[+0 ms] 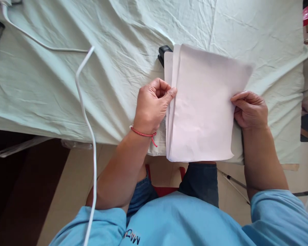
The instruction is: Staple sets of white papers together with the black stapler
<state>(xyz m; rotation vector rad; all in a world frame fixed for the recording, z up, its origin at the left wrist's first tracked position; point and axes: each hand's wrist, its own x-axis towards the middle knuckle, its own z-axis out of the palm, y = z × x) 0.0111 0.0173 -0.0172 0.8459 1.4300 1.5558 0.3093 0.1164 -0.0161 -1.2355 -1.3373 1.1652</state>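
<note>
The left hand (151, 104) is pinching the left edge of a loose stack of white rectangular paper sheets (205, 106), its grip nearly closed; the right hand (251, 109) is likewise pinching the right edge. The stack is reaching past the near edge of the counter (123, 68), draped in pale green cloth, and partly hiding a black object (165, 50), perhaps a stapler. The person is seemingly squaring or separating sheets; the next move is probably calling for aligning the fanned left edges.

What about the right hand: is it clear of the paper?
No, the right hand pinches one side edge of the paper, while the left hand pinches the opposite edge.
</note>
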